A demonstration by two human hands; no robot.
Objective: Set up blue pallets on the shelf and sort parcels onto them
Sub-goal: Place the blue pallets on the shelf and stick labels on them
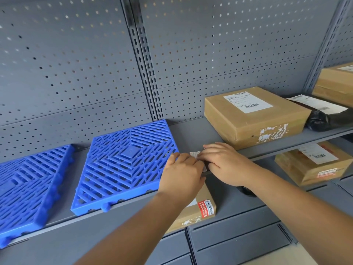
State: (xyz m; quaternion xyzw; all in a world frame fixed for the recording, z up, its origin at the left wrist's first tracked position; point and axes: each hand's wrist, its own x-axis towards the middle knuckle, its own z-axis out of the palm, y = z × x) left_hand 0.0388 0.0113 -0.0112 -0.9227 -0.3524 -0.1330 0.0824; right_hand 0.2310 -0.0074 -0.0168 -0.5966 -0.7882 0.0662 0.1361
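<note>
Two blue slatted pallets lie flat on the grey shelf (193,134), one at the left (28,186) and one in the middle (124,165). My left hand (181,169) and my right hand (223,163) meet at the shelf's front edge, just right of the middle pallet. Both close around a small flat parcel (195,155); only a strip of its white label shows between them. My left fingertips touch the pallet's right edge. Behind my right hand sits a large cardboard box (254,119) with a shipping label.
A black bag parcel (324,117) and another cardboard box (336,83) lie further right on the shelf. The lower shelf holds a box with a red sticker (198,209) and a labelled box (313,165). A perforated grey back panel (76,64) closes the rear.
</note>
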